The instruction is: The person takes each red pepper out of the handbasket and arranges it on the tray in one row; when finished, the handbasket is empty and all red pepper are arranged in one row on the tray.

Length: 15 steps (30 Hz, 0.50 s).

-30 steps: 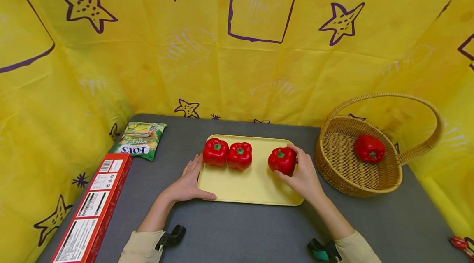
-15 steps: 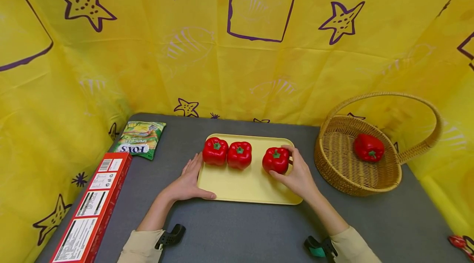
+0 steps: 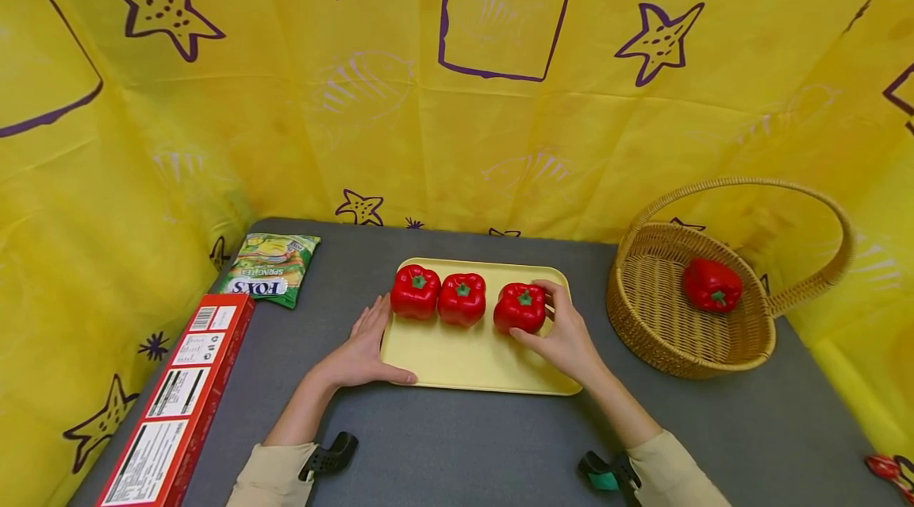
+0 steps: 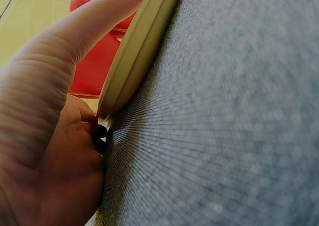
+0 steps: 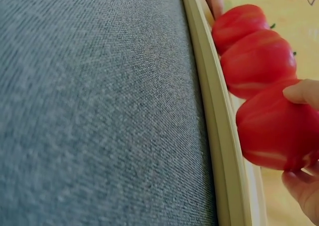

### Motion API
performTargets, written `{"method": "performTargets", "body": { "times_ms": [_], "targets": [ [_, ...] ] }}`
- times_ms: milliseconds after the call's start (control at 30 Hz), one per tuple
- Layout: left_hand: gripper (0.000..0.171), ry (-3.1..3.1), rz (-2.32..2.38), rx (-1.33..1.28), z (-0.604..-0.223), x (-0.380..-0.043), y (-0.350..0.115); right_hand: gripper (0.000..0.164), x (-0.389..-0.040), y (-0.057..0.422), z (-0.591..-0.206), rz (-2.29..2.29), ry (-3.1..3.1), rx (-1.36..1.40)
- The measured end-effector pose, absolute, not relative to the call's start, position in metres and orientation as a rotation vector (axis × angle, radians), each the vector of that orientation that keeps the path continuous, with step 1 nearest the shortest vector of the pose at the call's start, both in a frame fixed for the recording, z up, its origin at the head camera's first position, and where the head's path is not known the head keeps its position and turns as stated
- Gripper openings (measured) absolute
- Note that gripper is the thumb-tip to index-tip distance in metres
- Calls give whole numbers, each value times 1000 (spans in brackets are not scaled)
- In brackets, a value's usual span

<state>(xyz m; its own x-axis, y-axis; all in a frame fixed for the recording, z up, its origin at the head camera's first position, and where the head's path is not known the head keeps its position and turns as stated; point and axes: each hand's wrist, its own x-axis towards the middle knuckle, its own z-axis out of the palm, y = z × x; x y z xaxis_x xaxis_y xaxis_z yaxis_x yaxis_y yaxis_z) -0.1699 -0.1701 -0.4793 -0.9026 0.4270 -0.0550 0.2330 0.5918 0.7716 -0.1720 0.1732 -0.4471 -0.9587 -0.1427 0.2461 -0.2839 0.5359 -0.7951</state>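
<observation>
My right hand grips a red bell pepper from its right side, thumb in front and fingers behind, on the right half of a pale yellow tray. Two more red bell peppers, the left one and the middle one, stand side by side with green stems up at the tray's left. A narrow gap parts the gripped pepper from the middle one. My left hand rests on the tray's left front corner, fingers extended along the left side and thumb over the front rim.
Right of the tray stands a wicker basket with a tall handle and another red bell pepper inside. A green Fox's packet and a long red box lie at the left. A yellow patterned cloth hangs behind the grey table.
My right hand has moved left with the red bell pepper in its grip, bringing it closer to the other two on the tray. The left hand stays in place.
</observation>
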Motion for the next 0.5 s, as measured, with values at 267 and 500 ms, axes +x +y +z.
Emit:
{"method": "performTargets", "body": {
  "times_ms": [267, 500],
  "targets": [
    [135, 2594, 1196, 549, -479, -170, -170, 81, -175, 168, -447, 1441, -2633, 346],
    [135, 2597, 1189, 548, -479, -170, -170, 80, -177, 166, -450, 1463, -2620, 356]
  ]
}}
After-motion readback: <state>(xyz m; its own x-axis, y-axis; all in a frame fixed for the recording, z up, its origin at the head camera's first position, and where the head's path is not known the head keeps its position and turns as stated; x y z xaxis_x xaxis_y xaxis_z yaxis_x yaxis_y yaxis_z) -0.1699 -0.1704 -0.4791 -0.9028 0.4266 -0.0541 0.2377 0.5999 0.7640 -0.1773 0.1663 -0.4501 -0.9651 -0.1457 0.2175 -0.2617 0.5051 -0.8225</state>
